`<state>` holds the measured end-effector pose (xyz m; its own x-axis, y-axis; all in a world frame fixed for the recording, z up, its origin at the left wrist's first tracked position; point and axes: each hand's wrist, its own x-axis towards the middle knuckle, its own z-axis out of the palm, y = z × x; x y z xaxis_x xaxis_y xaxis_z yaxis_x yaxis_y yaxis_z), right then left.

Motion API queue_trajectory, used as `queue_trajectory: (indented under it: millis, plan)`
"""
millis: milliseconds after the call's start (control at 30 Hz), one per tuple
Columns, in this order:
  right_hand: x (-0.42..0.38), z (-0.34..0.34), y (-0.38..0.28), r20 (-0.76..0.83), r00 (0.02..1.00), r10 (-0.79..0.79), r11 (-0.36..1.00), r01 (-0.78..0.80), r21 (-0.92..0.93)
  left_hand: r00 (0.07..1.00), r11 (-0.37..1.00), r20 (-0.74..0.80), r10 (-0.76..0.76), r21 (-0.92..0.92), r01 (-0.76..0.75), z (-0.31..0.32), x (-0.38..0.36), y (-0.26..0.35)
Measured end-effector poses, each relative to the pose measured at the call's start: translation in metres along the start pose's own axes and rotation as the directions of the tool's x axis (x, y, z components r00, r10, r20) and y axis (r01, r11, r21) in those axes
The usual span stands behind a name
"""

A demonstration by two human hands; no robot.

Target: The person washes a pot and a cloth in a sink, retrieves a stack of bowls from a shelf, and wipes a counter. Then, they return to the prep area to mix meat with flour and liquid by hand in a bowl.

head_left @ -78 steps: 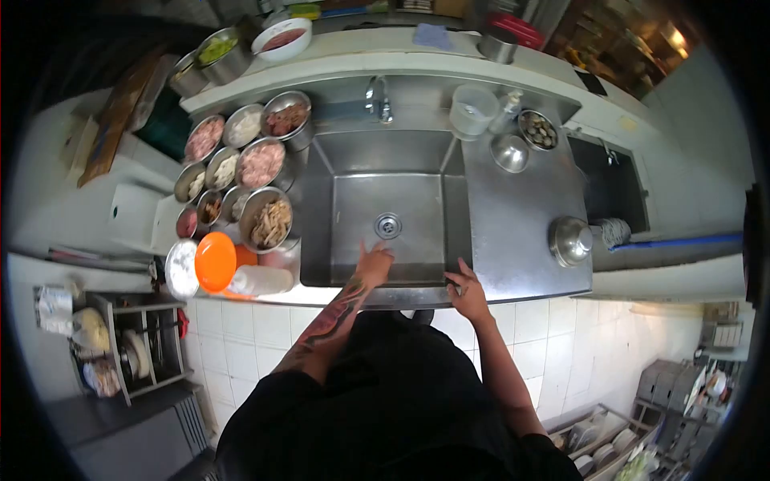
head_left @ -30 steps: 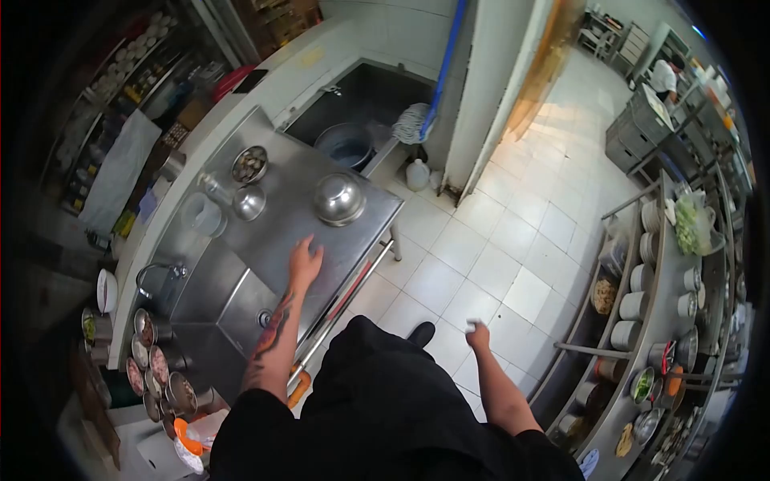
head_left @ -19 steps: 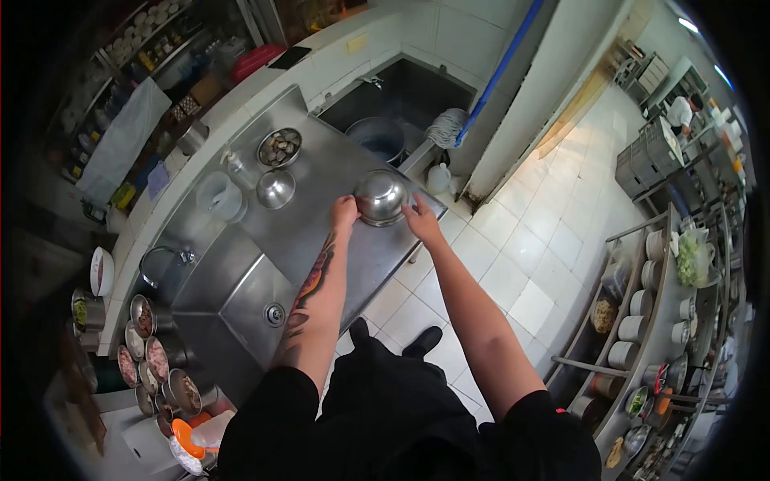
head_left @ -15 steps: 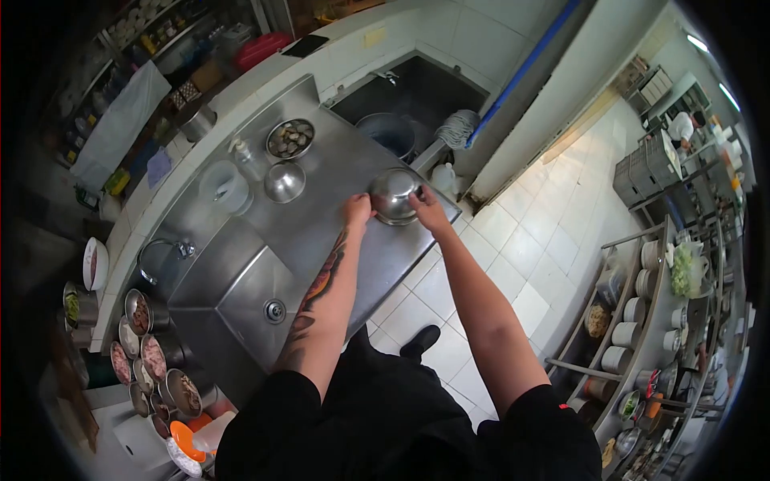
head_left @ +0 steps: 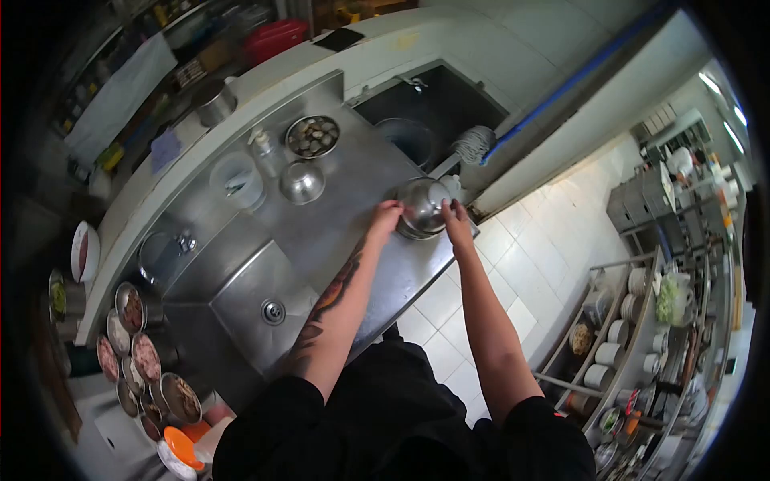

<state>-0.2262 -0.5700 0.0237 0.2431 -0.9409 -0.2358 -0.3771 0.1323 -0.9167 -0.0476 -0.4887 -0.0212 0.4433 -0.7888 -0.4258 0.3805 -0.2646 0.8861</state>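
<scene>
Both hands hold a shiny metal bowl (head_left: 423,205) that is turned upside down at the right end of the steel counter (head_left: 345,216). Another metal rim shows just beneath it. My left hand (head_left: 387,218) grips the bowl's left edge, fingers closed. On its right side my right hand (head_left: 457,224) has thumb and fingers pressed to the metal. A smaller upturned metal bowl (head_left: 302,183) lies further left, beside a bowl of shellfish (head_left: 313,137). A clear plastic tub (head_left: 238,183) and a pump bottle (head_left: 263,146) stand near them.
A sink basin (head_left: 265,301) with a faucet (head_left: 184,240) is at the left. Behind the counter, a dark sink (head_left: 437,104) holds a tub. Bowls of food (head_left: 147,357) stand lower left. Shelving with pots (head_left: 605,353) lines the right; a person (head_left: 682,163) is far back.
The view has shifted and turned slightly. The upper bowl now appears tilted and raised a little off the rim beneath it, with both hands still on it.
</scene>
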Motion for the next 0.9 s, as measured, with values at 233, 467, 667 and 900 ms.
queue_trajectory:
  millis: [233,467,667,900]
  plan:
    - [-0.058,0.023,-0.041,0.276,0.95,-0.148,0.966,0.079,0.244,0.783,0.802,-0.238,0.575,0.35,-0.483,-0.043,-0.124,0.032]
    - [-0.082,0.136,0.009,0.817,0.55,0.17,0.839,-0.515,0.173,0.704,0.339,0.071,0.707,0.839,-0.425,-0.136,-0.241,-0.01]
    - [-0.085,0.171,0.023,0.611,0.781,0.13,0.93,-0.31,0.199,0.374,0.671,-0.908,-0.19,-0.398,-0.625,-0.298,-0.382,-0.09]
    - [-0.078,0.13,0.032,0.481,0.877,0.004,0.991,-0.068,0.116,0.392,0.226,-0.814,-0.429,-0.517,-0.826,-0.433,-0.468,-0.138]
